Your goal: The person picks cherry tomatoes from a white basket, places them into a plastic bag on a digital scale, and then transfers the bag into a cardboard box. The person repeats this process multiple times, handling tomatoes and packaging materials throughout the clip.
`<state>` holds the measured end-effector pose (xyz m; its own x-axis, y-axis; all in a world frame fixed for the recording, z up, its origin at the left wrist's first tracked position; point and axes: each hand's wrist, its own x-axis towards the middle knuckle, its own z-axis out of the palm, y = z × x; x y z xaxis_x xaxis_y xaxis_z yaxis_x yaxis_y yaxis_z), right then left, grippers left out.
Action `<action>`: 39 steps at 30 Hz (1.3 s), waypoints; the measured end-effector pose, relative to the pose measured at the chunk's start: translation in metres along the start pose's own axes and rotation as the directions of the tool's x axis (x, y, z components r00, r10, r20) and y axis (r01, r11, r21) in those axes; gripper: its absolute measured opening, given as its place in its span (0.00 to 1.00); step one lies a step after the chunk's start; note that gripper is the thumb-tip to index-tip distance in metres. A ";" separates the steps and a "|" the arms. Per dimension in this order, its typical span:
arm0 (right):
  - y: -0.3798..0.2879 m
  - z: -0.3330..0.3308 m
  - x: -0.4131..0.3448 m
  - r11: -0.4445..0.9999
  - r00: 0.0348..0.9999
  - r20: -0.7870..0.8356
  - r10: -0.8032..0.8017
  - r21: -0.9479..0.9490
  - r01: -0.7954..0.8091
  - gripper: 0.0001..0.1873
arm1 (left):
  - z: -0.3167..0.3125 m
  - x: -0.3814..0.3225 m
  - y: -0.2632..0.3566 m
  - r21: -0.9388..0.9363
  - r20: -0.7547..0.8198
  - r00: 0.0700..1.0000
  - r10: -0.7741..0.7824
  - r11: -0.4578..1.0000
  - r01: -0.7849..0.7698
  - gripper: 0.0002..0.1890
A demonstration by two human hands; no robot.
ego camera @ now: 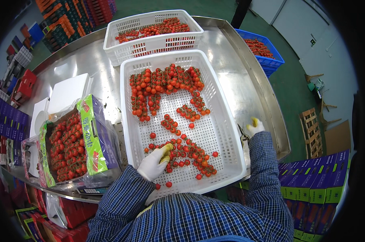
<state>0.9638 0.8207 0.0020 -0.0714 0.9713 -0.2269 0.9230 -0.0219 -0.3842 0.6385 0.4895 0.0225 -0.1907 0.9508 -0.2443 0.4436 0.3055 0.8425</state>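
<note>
A white perforated plastic crate (pixel 126 133) lies before me, with bunches of cherry tomatoes on the vine (pixel 167 78) massed at its far end and smaller bunches and loose tomatoes nearer me. My left hand (pixel 155 161), in a white glove with yellow fingertips, is over the near left part of the crate, at a small tomato bunch (pixel 179 151); whether its fingers grip a stem is hidden. Right of the crate, my gloved right hand (pixel 255 125) is above the metal table, fingers apart and holding nothing. Beside it lie metal snips (pixel 244 136).
A second white crate of tomatoes (pixel 153 42) stands behind. On the left sits a printed carton of vine tomatoes (pixel 93 136) in clear plastic, near white sheets (pixel 68 93). The metal table has a raised rim (pixel 262 81); beyond it stands a blue crate (pixel 268 62).
</note>
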 end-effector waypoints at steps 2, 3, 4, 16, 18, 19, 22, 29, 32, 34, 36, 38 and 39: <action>-0.057 -0.016 -0.003 0.867 0.917 -0.087 -0.390 0.300 0.398 0.18 | -0.001 -0.012 -0.007 -0.208 -0.106 0.993 0.055 0.975 -0.076 0.20; -0.090 -0.011 -0.008 0.690 0.814 -0.127 -0.567 0.468 0.553 0.14 | -0.001 -0.016 -0.011 -0.317 -0.144 0.989 0.029 0.945 -0.074 0.20; -0.130 -0.001 -0.010 0.594 0.725 -0.060 -0.686 0.530 0.606 0.13 | -0.001 -0.019 -0.014 -0.450 -0.186 0.983 0.009 0.888 -0.094 0.19; -0.453 0.224 0.047 0.852 0.844 0.340 -0.415 -0.181 0.492 0.21 | -0.008 -0.016 -0.027 -0.716 -0.085 0.985 -0.148 0.697 0.043 0.19; -0.446 0.219 0.049 0.890 0.864 0.369 -0.344 -0.167 0.425 0.22 | -0.009 -0.017 -0.026 -0.738 -0.068 0.985 -0.156 0.672 0.055 0.19; -0.436 0.215 0.048 0.912 0.888 0.333 -0.317 -0.151 0.382 0.22 | -0.009 -0.017 -0.026 -0.740 -0.069 0.985 -0.159 0.671 0.057 0.19; -0.392 0.200 0.040 0.910 0.862 0.297 -0.412 0.084 0.406 0.22 | -0.010 -0.017 -0.025 -0.778 -0.057 0.988 -0.145 0.626 0.047 0.19; -0.294 0.143 -0.071 0.534 0.542 0.540 -0.644 0.825 -0.187 0.15 | -0.026 -0.005 -0.015 -0.836 -0.297 0.918 -0.263 0.536 -0.117 0.37; -0.283 0.122 -0.116 0.595 0.169 0.600 -0.782 0.799 -0.085 0.15 | -0.033 -0.010 -0.008 -0.983 -0.168 0.983 -0.079 0.090 -0.161 0.45; -0.282 0.114 -0.105 0.570 0.185 0.576 -0.796 0.817 -0.092 0.15 | -0.034 -0.018 -0.005 -0.998 -0.029 0.997 -0.066 0.065 -0.025 0.43; -0.286 0.114 -0.055 0.548 0.396 0.480 -0.783 0.833 0.073 0.14 | -0.034 -0.025 -0.005 -1.000 0.002 1.000 -0.019 -0.018 0.002 0.37; -0.291 0.125 0.011 0.810 0.780 0.354 -0.516 0.499 0.309 0.14 | -0.032 -0.029 -0.010 -0.999 -0.012 0.989 -0.150 0.033 -0.007 0.35; -0.294 0.132 0.045 0.891 0.877 0.177 -0.447 0.170 0.420 0.13 | -0.031 -0.029 -0.013 -0.999 -0.028 0.980 -0.198 0.051 -0.019 0.34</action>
<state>0.6394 0.8397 -0.0138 -0.5422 0.8195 -0.1855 0.7286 0.3486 -0.5896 0.6115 0.4563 0.0339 -0.2994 0.8697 -0.3925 -0.8482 -0.0543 0.5268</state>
